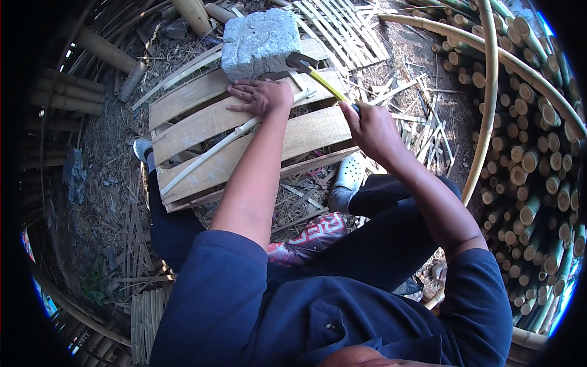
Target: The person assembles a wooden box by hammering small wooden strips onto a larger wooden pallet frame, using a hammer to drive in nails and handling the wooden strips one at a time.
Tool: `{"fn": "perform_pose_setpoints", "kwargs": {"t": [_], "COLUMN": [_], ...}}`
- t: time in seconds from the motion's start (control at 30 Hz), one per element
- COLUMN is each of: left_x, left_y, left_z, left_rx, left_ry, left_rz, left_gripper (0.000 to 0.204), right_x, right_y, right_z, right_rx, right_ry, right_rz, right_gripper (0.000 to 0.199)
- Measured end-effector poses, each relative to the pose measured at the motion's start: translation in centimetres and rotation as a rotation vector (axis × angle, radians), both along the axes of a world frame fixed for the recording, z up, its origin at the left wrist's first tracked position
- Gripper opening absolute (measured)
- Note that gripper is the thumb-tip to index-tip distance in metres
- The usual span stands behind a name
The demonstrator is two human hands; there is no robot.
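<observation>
Some fingers [243, 90] splayed on slats [199, 128], others [350, 114] gripping hammer [328, 84]

On the far part of the tabletop [318, 128], a stone block [260, 43]. In front, a stick [214, 156]. Between both, left fingers [243, 93]. In right fingers [350, 112], a tool [327, 84]. Far right, piled poles [526, 162].

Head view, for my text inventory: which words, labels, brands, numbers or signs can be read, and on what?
Printed bag or cloth: large red-and-white block letters; I won't copy the wording.
Yellow-handled tool in the right hand: no lettering readable.
Stone block and wooden slats: no lettering visible.
</observation>
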State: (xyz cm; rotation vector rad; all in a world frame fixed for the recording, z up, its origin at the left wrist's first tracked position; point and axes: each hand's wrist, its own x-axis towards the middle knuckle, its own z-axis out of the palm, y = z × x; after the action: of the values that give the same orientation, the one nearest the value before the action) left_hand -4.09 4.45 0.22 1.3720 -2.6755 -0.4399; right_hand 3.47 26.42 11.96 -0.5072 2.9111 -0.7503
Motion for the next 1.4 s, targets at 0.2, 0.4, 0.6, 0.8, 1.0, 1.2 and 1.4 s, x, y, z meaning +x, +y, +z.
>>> {"fn": "perform_pose_setpoints", "kwargs": {"t": [0.2, 0.4, 0.6, 0.8, 1.0, 1.2, 1.4], "left_x": [0.3, 0.4, 0.3, -0.4, -0.2, 0.5, 0.5], "left_y": [-0.5, 0.1, 1.6, 0.5, -0.6, 0.0, 1.6], "left_z": [-1.5, -1.5, 0.6, -0.6, -2.7, -1.3, 1.2], "left_rx": [-0.057, -0.017, 0.024, -0.054, -0.098, -0.032, 0.027], "left_ry": [-0.025, 0.003, -0.047, -0.017, 0.036, -0.063, -0.097], "left_rz": [0.010, -0.014, -0.054, -0.016, 0.024, -0.023, -0.089], "left_gripper": [0.094, 0.091, 0.087, 0.093, 0.099, 0.092, 0.093], "right_x": [0.3, -0.4, -0.1, 0.2, -0.2, 0.3, -0.3], "right_y": [-0.4, 0.6, 0.8, -0.3, -0.4, -0.2, 0.4], "right_z": [0.3, -0.3, 0.1, 1.3, 0.9, 0.6, 0.2], "right_rx": [0.177, 0.242, 0.230, 0.195, 0.174, 0.248, 0.252], "right_ry": [0.091, -0.007, -0.019, 0.016, -0.037, -0.113, -0.124], "right_rz": [0.095, 0.042, -0.024, 0.026, 0.030, 0.018, -0.016], "right_gripper": [0.064, 0.064, 0.065, 0.067, 0.069, 0.068, 0.069]}}
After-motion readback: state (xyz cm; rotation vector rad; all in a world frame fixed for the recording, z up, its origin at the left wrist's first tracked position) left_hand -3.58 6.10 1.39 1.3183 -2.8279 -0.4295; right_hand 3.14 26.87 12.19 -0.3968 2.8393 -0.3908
